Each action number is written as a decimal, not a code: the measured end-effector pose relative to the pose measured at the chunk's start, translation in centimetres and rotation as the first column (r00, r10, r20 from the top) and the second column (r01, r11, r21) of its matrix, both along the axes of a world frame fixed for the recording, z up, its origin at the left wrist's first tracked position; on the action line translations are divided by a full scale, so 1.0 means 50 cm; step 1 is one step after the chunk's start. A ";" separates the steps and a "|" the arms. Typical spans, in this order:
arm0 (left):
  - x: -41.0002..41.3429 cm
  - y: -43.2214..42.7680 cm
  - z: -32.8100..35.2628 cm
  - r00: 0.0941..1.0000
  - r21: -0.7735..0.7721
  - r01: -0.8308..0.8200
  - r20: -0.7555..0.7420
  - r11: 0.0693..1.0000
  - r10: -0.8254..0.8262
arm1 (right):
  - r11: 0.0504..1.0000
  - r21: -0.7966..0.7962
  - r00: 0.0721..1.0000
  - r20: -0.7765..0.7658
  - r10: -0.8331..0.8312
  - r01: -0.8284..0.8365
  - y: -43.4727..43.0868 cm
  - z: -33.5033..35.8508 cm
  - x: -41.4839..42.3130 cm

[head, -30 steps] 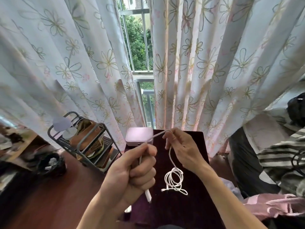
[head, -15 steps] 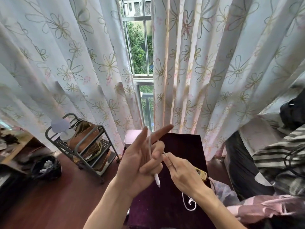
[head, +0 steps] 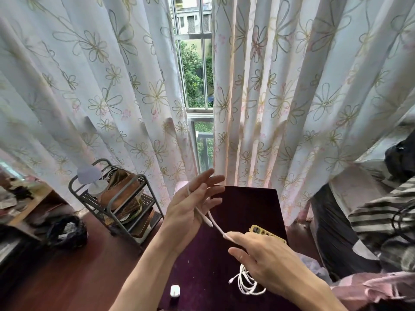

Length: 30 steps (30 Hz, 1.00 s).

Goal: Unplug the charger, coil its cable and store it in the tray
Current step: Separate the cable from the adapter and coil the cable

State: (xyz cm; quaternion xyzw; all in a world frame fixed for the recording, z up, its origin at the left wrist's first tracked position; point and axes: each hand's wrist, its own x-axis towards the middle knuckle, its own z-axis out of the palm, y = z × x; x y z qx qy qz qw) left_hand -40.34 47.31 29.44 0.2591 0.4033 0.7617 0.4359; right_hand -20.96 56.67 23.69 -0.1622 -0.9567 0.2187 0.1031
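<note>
A white charging cable [head: 203, 217] is draped over the straight, spread fingers of my left hand [head: 190, 209], held above the dark purple table [head: 247, 203]. One connector end hangs below that palm. My right hand [head: 265, 261] pinches the cable's other strand at its fingertips, lower and to the right. The rest of the cable lies in a loose bundle [head: 247, 281] on the table under my right wrist. A small white charger plug [head: 175, 290] sits on the table near its front edge. A yellow perforated tray [head: 262, 231] peeks out behind my right hand.
A grey metal shelf cart [head: 116, 198] with bags stands left of the table. A black bag [head: 67, 232] lies on the wooden floor. Flowered curtains [head: 292, 108] hang close behind the table. Striped bedding [head: 381, 212] is on the right.
My left fingers went from gripping the cable to spread straight. My right hand moved down and right, drawing the strand with it. The view tilted upward.
</note>
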 end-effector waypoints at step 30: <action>0.115 -0.021 0.008 0.811 -0.131 0.555 -0.133 0.821 -0.569 | 0.724 -0.629 0.922 -0.386 0.024 -0.282 0.138 0.178 -0.032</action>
